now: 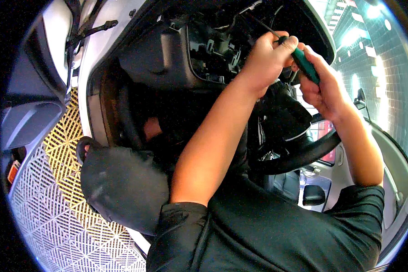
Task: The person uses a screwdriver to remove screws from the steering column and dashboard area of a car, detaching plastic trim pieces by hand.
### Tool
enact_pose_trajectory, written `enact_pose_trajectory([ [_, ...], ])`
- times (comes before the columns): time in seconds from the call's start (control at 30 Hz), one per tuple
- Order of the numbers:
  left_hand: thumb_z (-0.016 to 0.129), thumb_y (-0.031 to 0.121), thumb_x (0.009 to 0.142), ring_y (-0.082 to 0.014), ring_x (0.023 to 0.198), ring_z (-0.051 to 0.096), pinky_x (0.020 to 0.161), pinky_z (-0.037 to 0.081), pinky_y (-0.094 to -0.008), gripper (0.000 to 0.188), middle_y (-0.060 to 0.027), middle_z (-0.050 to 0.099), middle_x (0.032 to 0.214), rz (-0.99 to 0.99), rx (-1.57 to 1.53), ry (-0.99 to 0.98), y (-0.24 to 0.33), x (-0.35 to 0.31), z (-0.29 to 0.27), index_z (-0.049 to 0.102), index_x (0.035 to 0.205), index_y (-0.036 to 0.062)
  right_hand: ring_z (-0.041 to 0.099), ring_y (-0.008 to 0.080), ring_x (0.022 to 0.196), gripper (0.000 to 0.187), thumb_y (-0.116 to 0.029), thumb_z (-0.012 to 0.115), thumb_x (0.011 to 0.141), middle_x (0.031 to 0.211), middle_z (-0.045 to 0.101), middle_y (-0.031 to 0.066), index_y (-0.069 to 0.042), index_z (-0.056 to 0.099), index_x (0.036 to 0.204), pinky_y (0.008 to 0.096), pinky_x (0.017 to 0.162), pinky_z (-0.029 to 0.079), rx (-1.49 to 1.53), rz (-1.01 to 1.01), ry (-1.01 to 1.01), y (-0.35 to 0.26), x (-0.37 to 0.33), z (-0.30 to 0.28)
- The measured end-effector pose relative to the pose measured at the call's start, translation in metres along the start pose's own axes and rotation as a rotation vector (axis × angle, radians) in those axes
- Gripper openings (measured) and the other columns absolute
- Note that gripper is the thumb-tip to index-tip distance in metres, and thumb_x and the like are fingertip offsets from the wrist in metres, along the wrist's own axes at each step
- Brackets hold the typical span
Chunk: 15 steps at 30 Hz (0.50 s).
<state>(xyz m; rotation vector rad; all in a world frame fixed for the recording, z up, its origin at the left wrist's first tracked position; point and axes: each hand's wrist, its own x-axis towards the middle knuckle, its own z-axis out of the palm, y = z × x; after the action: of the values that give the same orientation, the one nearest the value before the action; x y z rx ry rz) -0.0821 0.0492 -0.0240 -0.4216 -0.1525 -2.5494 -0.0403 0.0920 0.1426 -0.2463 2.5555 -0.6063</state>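
A screwdriver [306, 67] with a green handle slants up and left, its thin shaft reaching into the dark opening under the dashboard's upper edge. Around the front of the handle, where the shaft begins, my left hand [268, 60] is closed, thumb on top. My right hand [323, 86] grips the rear part of the handle, fingers curled beneath it. The tip of the shaft is hard to make out among the dark parts. Below my left wrist lies the opened dashboard cavity [222, 47], with brackets and wiring showing.
The black steering wheel [303, 156] sits beneath my right forearm. On the left hangs the open car door [36, 90], above yellow and grey floor grating [63, 167]. My bent knee [122, 186] in dark trousers juts out over the sill. The windshield [376, 68] curves along the right.
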Motion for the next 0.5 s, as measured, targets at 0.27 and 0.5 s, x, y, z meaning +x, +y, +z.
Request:
enact_pose_trajectory([
  [0.27,0.051,0.047,0.103,-0.016,0.084,0.068,0.076,0.054,-0.0303,0.045,-0.0073,0.071,0.09,-0.053,0.29,0.009,0.01,-0.009,-0.004,0.065,0.106,0.0039,0.029,0.0042,0.038,0.043,-0.054,0.052,0.1,0.053,0.037,-0.0083,-0.013,0.063,0.092,0.0216,0.036,0.018,-0.009,-0.043,-0.09,0.001,-0.013,-0.023],
  [0.5,0.052,0.028,0.103,-0.0181,0.082,0.068,0.075,0.055,-0.0336,0.033,-0.0109,0.072,0.092,0.469,1.062,0.325,0.074,-0.02,-0.019,0.066,0.103,-0.0009,0.049,0.0051,0.068,0.035,-0.026,0.055,0.101,0.082,0.056,0.0004,0.0,0.059,0.123,0.0213,0.06,0.04,-0.702,-0.738,0.541,0.057,-0.103,-0.073],
])
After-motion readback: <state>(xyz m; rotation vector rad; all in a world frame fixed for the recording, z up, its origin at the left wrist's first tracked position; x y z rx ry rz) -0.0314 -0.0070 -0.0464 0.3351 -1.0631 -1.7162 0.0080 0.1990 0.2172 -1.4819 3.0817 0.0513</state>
